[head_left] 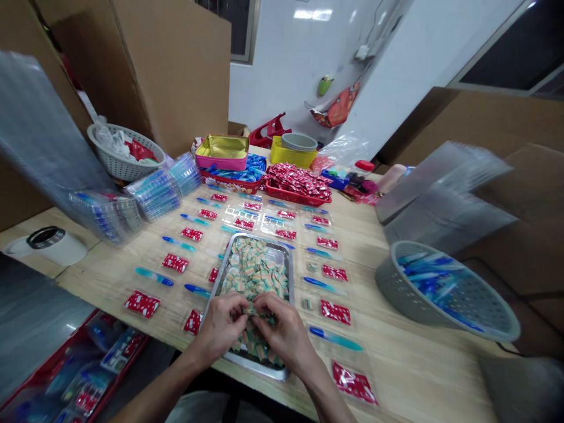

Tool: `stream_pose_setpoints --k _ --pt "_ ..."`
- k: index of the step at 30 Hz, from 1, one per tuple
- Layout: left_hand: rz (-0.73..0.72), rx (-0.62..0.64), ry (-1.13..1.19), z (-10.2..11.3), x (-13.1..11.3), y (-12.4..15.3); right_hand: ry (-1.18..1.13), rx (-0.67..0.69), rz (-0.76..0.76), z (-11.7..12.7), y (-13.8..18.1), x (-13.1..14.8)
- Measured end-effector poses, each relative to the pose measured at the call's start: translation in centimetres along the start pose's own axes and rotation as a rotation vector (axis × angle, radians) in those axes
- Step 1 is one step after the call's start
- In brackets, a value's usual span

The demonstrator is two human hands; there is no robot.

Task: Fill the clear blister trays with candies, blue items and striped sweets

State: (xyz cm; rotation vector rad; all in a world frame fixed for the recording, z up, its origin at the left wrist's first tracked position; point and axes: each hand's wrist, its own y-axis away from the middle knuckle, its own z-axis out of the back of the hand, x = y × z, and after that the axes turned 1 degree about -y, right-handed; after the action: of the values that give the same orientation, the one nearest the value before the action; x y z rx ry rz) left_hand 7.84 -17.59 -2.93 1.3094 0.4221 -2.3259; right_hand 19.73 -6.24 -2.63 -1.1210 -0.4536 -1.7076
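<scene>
A metal tray full of small striped green-and-cream blocks lies at the front of the table. Over its near half, my left hand pinches thumb against fingers on some of these blocks. Close beside it, my right hand is also closed on the small blocks, fingertips nearly touching the left ones. Exactly how many pieces each holds is hidden. Around the tray, clear plastic trays lie in rows, holding red patterned packets and blue pen-like sticks. Two of those on the right also have small blocks.
At the right stands a grey basket of blue sticks. Red packets fill a red tray at the back, beside a pink tin. Stacked clear trays and a white cup are on the left; a red crate sits below.
</scene>
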Motion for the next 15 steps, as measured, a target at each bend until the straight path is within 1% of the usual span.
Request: stream_pose_setpoints --k 2,5,7,10,12,15 --pt "0.023 0.013 0.011 0.1 -0.1 -0.2 0.02 0.037 0.036 0.5 -0.3 0.3" --pt "0.062 0.067 0.11 0.2 -0.1 -0.6 0.09 0.095 0.069 1.1 -0.5 0.8" --pt "0.064 0.104 0.173 0.1 -0.3 -0.8 0.128 0.102 0.085 1.5 -0.5 1.2" --pt "0.053 0.159 0.208 -0.2 -0.9 -1.0 0.137 0.076 0.086 2.1 0.0 1.8" --pt "0.055 0.204 0.24 -0.5 -1.4 -1.2 0.099 0.039 0.044 2.9 0.4 1.8" --pt "0.05 0.238 0.256 -0.7 -2.1 -1.2 -0.017 -0.067 -0.098 5.1 1.8 0.7"
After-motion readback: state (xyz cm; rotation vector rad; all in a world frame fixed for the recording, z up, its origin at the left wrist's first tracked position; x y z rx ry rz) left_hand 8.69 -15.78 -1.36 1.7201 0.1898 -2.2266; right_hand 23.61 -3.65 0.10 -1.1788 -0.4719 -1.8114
